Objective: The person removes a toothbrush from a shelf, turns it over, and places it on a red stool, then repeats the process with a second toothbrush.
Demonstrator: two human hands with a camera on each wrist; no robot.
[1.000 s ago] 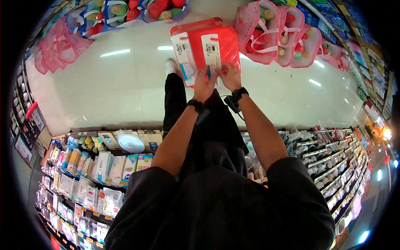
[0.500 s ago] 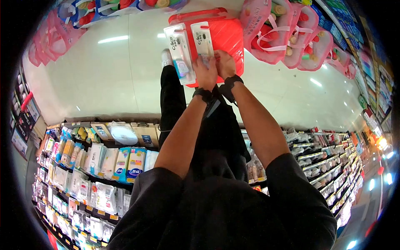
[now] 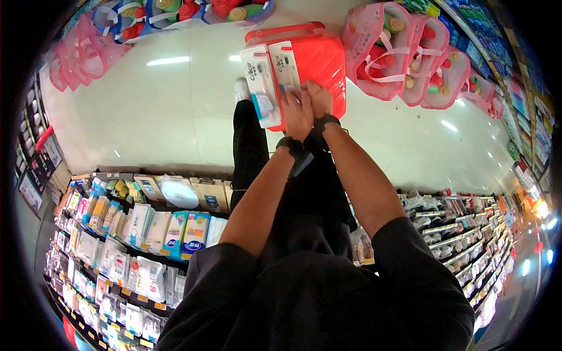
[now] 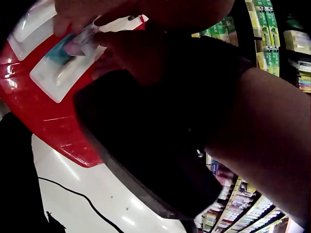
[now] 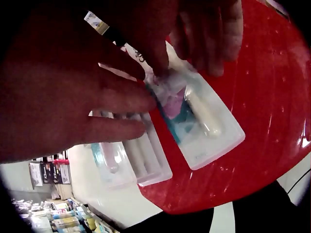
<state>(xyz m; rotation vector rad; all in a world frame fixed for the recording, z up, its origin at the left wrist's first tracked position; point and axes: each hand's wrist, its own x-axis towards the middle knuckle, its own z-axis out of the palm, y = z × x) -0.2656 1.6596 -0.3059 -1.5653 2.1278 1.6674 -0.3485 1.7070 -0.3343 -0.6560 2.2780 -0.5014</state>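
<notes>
Two white blister packs lie side by side on a red plastic surface (image 3: 328,64). The right blister pack (image 3: 285,64) is tilted; through its clear front show a cream handle, a teal card and a pink patch. My left hand (image 3: 297,111) pinches crumpled clear plastic on this pack. Fingers of my right hand (image 3: 319,98) are bent at the same plastic from the other side, close against the left hand. The left blister pack (image 3: 259,73) lies untouched beside it, partly behind the left hand in the right wrist view.
Pink bags of bottles (image 3: 374,52) stand on the floor to the right, blue bags (image 3: 170,14) at the far left. Packed shelves (image 3: 129,257) lie close around the body. A thin black cable (image 4: 82,194) hangs near the leg.
The right blister pack has tilted and shifted left against the other pack. Both hands have come closer together on it. The teal part seen between the hands is now covered in the head view.
</notes>
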